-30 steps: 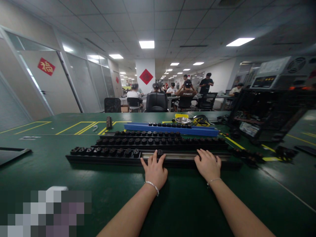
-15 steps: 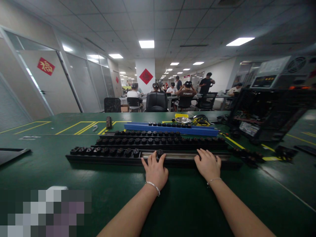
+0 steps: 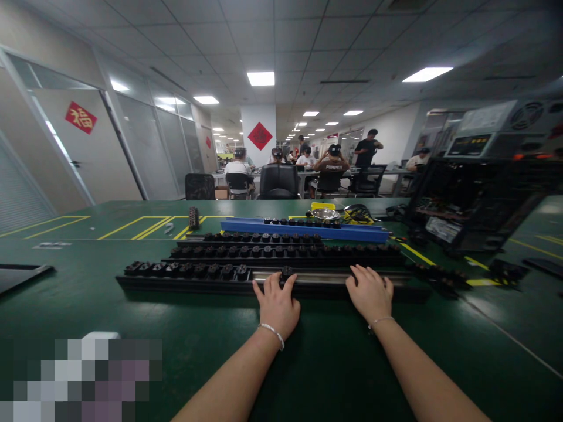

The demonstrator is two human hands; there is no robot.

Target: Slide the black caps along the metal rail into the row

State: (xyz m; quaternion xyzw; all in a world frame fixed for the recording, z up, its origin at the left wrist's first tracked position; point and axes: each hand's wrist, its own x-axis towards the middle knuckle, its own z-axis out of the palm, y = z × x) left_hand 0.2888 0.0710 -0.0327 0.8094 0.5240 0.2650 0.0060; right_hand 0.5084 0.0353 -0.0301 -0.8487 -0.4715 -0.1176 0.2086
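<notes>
A long black rail (image 3: 185, 282) lies across the green table in front of me, its left half filled with several small black parts (image 3: 189, 269). My left hand (image 3: 276, 305) rests on the rail's front edge, fingers stretched out around one lone black part (image 3: 287, 272). My right hand (image 3: 370, 293) lies flat on the rail further right, fingers apart, holding nothing. Two more black rails (image 3: 281, 252) loaded with parts lie just behind, and a blue rail (image 3: 308, 230) with a few parts lies behind those.
The green table (image 3: 88, 305) carries yellow marking lines. A dark open machine frame (image 3: 475, 199) stands at the right. A metal bowl (image 3: 325, 213) and cables sit behind the blue rail. Several people sit at desks far back. A black tray edge (image 3: 21, 274) shows at the left.
</notes>
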